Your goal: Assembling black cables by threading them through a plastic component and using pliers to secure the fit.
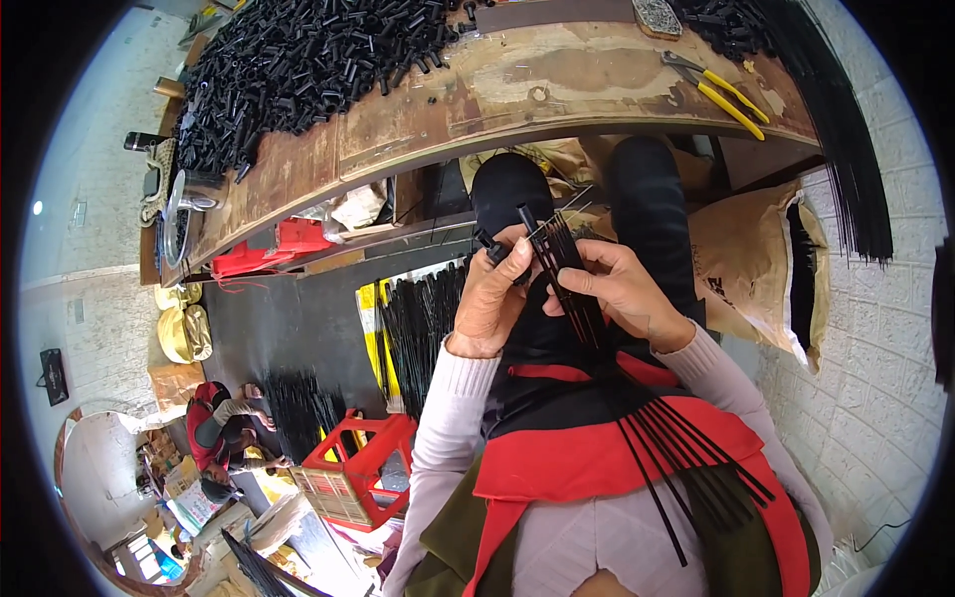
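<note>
Above my lap, my left hand (494, 296) is closed around a small black plastic fitting (489, 246), its thumb close to the rods. My right hand (627, 292) pinches a bundle of thin black rods (569, 269) between thumb and fingers. The bundle slants between both hands, and thin light-coloured tips stick out at its upper end. Lower down, more long black rods (686, 453) fan out across my red and black apron (587, 453). My curled fingers partly hide what lies in each palm.
Ahead stands a wooden workbench (398, 124) with a heap of black plastic fittings (318, 60) and yellow-handled pliers (716, 90). Long black strands (856, 149) hang off its right end. A red stool (373, 468) stands at left, near another person (224, 428) crouching. A sack (741, 269) leans at right.
</note>
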The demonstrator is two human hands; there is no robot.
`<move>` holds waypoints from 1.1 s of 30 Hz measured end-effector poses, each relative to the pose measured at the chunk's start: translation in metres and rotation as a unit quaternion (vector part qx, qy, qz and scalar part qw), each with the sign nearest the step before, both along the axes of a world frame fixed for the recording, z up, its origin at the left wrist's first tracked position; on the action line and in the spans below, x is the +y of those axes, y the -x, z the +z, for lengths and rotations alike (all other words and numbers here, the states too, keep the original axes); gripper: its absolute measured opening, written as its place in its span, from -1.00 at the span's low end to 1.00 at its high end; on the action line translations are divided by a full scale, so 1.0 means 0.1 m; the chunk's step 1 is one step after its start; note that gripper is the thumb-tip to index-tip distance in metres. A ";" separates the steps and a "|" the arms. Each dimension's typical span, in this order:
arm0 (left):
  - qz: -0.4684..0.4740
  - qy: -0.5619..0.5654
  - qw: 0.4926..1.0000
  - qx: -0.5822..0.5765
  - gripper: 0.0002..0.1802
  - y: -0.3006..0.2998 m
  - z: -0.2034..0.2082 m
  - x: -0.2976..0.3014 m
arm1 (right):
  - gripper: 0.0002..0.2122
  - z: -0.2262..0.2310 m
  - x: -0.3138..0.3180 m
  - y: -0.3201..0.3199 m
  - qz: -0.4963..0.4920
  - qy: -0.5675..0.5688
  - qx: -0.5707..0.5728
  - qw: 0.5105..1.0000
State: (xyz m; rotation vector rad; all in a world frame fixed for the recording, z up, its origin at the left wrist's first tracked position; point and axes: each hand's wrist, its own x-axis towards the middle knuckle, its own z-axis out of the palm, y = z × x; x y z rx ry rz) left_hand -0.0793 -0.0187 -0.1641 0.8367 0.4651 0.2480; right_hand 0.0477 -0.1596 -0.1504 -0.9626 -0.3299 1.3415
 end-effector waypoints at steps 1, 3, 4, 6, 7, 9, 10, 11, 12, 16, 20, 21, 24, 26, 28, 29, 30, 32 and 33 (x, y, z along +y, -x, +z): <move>-0.001 0.000 1.000 -0.001 -0.50 0.00 0.00 0.00 | -0.78 -0.01 0.00 -0.01 0.007 0.001 0.014 1.000; 0.010 -0.023 1.000 0.006 -0.52 0.00 0.00 -0.01 | -0.77 -0.03 0.00 -0.04 0.019 0.002 0.025 0.999; 0.009 -0.023 1.000 0.005 -0.52 0.00 0.02 -0.02 | -0.76 -0.04 0.00 -0.05 0.032 0.004 0.038 0.999; 0.002 -0.029 1.000 0.002 -0.51 0.01 0.07 -0.02 | -0.75 -0.04 -0.01 -0.07 0.039 -0.004 0.050 0.998; 0.001 -0.028 1.000 0.002 -0.51 0.02 0.07 -0.03 | -0.74 -0.03 -0.01 -0.08 0.047 -0.012 0.062 0.997; 0.010 -0.026 0.999 0.015 -0.49 0.03 0.06 -0.05 | -0.76 0.00 -0.02 -0.08 0.047 -0.008 0.069 0.997; 0.009 -0.025 1.000 0.015 -0.49 0.04 0.07 -0.04 | -0.77 0.01 -0.02 -0.08 0.048 -0.005 0.076 0.996; -0.003 -0.024 1.000 0.007 -0.49 0.05 0.09 -0.02 | -0.77 0.01 -0.03 -0.06 0.047 -0.004 0.075 0.996; -0.014 -0.025 1.000 -0.001 -0.49 0.06 0.11 -0.01 | -0.77 0.02 -0.02 -0.03 0.035 -0.001 0.042 0.999; -0.008 0.002 1.000 0.009 -0.44 0.02 0.10 -0.03 | -0.80 0.09 -0.03 0.00 0.000 0.000 -0.025 1.000; -0.021 0.031 0.999 -0.014 -0.51 0.04 0.01 -0.02 | -0.82 0.02 -0.03 0.04 -0.021 -0.019 -0.067 0.997; -0.021 0.030 0.999 -0.013 -0.51 0.04 0.02 -0.03 | -0.82 0.02 -0.03 0.04 -0.023 -0.016 -0.064 0.998; -0.012 0.020 1.000 -0.008 -0.50 0.03 0.07 -0.04 | -0.82 0.06 -0.03 0.04 -0.024 -0.012 -0.048 0.998; -0.009 -0.050 0.999 -0.003 -0.52 0.04 0.09 -0.01 | -0.82 0.08 -0.02 0.03 -0.025 -0.012 -0.034 0.999; -0.007 -0.058 0.998 0.000 -0.53 0.06 0.07 0.01 | -0.83 0.08 -0.01 0.01 0.002 -0.004 -0.003 1.000; -0.005 -0.066 0.998 0.001 -0.55 0.08 0.06 0.02 | -0.83 0.09 0.00 0.00 0.003 -0.004 -0.002 1.000; -0.009 -0.063 0.998 0.000 -0.55 0.05 0.07 0.00 | -0.82 0.10 -0.01 -0.02 0.009 0.003 0.021 1.000; 0.015 -0.017 1.000 0.006 -0.66 0.01 0.14 -0.06 | -0.81 0.09 -0.01 -0.05 0.012 0.012 0.043 0.999; 0.014 -0.016 1.000 0.005 -0.66 0.03 0.13 -0.07 | -0.80 0.06 0.00 -0.06 0.025 0.006 0.060 0.998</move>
